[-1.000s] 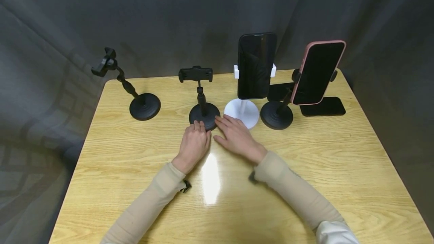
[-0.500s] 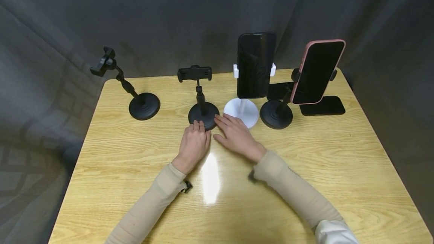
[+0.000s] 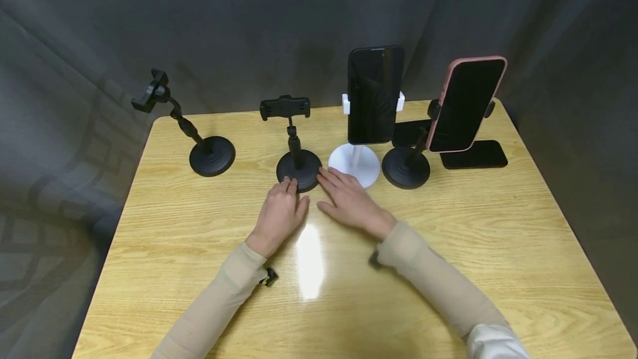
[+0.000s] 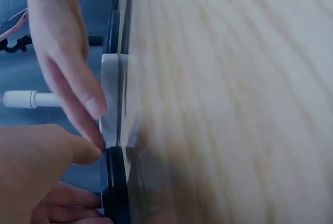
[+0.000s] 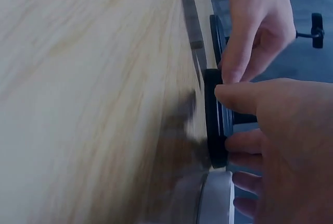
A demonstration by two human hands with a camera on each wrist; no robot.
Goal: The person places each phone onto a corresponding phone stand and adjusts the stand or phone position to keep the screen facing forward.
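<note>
A black phone stand (image 3: 299,169) with a round base and an unfilled clamp stands upright at mid-table. My left hand (image 3: 277,212) has its fingertips at the front left of that base, the thumb a little apart from it. My right hand (image 3: 353,203) reaches in from the other side, fingers extended, fingertips at the base's right edge. Both wrist views show fingertips right at the black base (image 4: 115,187) close over the tabletop. Beside it, the white stand's base (image 5: 216,198) lies under the outer fingers of my right hand (image 5: 294,130).
A white stand (image 3: 366,173) holds a black phone (image 3: 376,96); right of it, another black stand (image 3: 406,170) holds a pink-cased phone (image 3: 468,104). Two dark phones lie flat behind, one nearer the right (image 3: 476,155). A third black stand (image 3: 211,157), clamp unfilled, leans at far left.
My hands have drawn slightly apart, the left one a little leftward with its thumb swinging away from the base. The stand itself shows almost no movement.
</note>
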